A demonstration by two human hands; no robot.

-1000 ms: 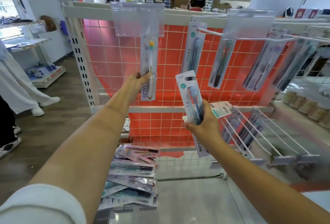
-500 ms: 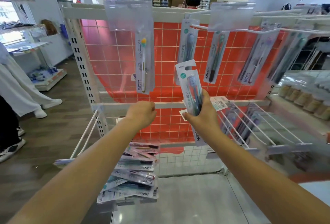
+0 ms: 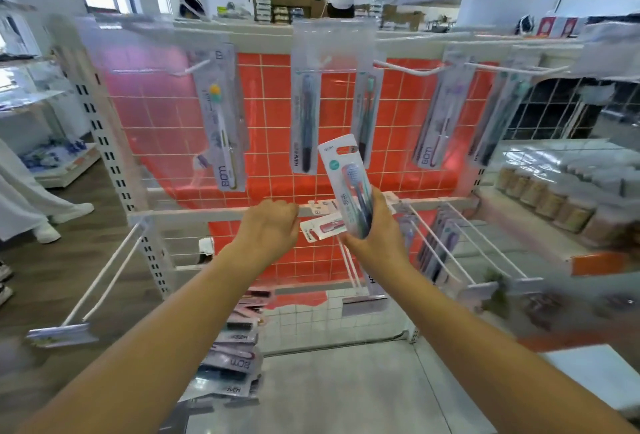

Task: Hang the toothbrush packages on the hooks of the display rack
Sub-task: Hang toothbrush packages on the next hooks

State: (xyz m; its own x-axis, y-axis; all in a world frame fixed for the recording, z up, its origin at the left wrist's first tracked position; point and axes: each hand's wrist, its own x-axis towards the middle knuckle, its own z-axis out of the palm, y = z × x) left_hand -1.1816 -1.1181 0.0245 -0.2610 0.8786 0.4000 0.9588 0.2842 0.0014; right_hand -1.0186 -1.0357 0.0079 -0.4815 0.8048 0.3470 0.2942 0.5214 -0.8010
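My right hand (image 3: 379, 236) grips a bundle of toothbrush packages. One white-and-teal package (image 3: 344, 184) stands upright in it, and a pink package (image 3: 322, 228) sticks out to the left. My left hand (image 3: 268, 229) hovers beside that pink package with curled fingers. Its fingertips are hidden, so I cannot tell whether they touch it. Above, a BOM package (image 3: 225, 132) with a yellow-headed brush hangs on the upper left hook (image 3: 194, 68). Other packages (image 3: 304, 122) hang along the red grid rack (image 3: 270, 87).
A heap of loose packages (image 3: 235, 357) lies below on the grey base shelf (image 3: 346, 392). Bare white hooks jut out at the lower left (image 3: 104, 277) and lower right (image 3: 450, 246). Jars (image 3: 554, 198) line a shelf at right. A person in white (image 3: 31, 198) stands at left.
My left hand let go of the hanging BOM package and dropped down to the right, next to the bundle. My right hand kept its grip on the packages.
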